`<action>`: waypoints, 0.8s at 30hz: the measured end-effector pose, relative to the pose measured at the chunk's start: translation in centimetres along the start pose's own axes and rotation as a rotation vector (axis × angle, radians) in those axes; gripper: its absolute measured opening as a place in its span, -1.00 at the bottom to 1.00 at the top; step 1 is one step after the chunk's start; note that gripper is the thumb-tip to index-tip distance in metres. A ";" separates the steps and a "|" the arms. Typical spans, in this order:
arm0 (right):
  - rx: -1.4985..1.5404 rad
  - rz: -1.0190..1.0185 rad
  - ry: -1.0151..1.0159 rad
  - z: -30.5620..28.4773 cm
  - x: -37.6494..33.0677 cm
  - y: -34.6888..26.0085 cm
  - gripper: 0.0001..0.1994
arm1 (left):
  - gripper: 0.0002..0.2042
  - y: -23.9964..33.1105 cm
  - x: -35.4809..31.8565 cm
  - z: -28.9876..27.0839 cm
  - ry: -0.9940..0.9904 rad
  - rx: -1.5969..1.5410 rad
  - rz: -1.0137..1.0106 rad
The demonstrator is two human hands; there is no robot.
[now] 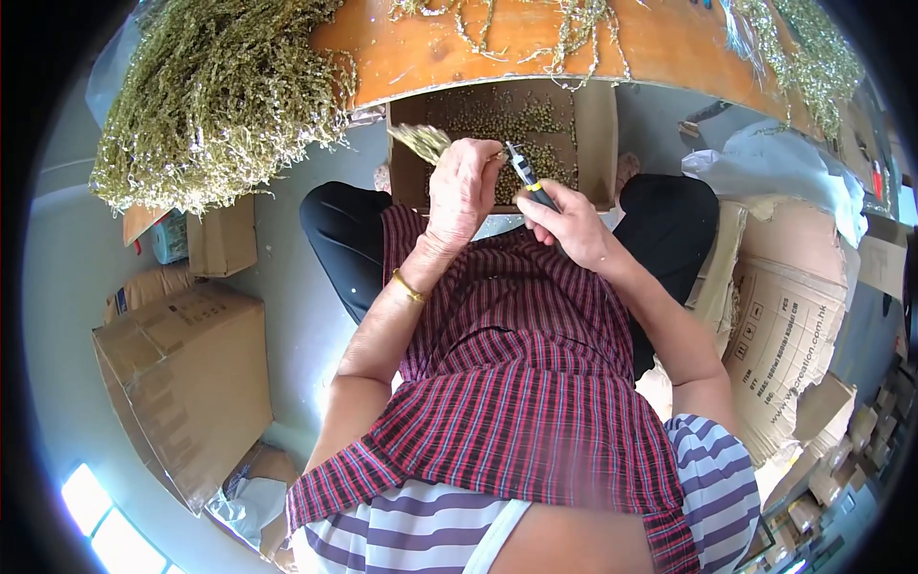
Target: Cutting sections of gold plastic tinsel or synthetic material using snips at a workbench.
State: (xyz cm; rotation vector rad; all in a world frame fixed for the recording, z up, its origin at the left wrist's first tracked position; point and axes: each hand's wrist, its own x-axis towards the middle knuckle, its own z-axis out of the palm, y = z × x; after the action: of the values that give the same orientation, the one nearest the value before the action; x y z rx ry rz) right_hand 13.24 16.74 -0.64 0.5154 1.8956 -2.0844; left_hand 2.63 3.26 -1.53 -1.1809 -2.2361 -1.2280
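Observation:
My left hand (pixel 463 189) is closed around a gold-green glittery sprig (pixel 419 142), whose loose end sticks out to the left and is smeared by motion. In my right hand (pixel 572 226) is a pair of pliers (pixel 525 170) with black and yellow handles. Its metal jaws point up and left, close to the left fingertips; whether they touch anything is too small to tell. Beneath both hands, between my knees, sits a cardboard box (pixel 598 143) with many small gold-green beads (pixel 516 117) scattered over its bottom.
A wooden table (pixel 421 57) curves across the far side. Heaped glittery strands (pixel 229 105) hang over its left edge, and more strands (pixel 813 57) lie at right. Cardboard boxes (pixel 196 373) stand to my left; torn cardboard (pixel 779 325) and a plastic bag (pixel 779 167) are at right.

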 end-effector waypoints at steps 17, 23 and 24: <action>-0.587 -0.347 -0.017 -2.4 -1.1 -3.5 -0.70 | -0.67 -1.1 0.4 -3.6 -0.716 -1.766 -1.027; -0.606 -0.310 -0.012 -2.5 -1.6 -4.0 -0.68 | -0.73 -0.5 0.1 -2.9 -0.609 -1.487 -0.854; -0.585 -0.226 -0.012 -2.5 -1.7 -4.0 -0.68 | -0.77 -0.1 0.5 -2.9 -0.529 -1.331 -0.788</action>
State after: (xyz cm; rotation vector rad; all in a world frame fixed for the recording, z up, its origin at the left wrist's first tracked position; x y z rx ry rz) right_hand 13.22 19.59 3.48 0.1545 2.5029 -1.5114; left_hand 2.00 1.11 0.39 -0.9657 -2.1722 -3.3657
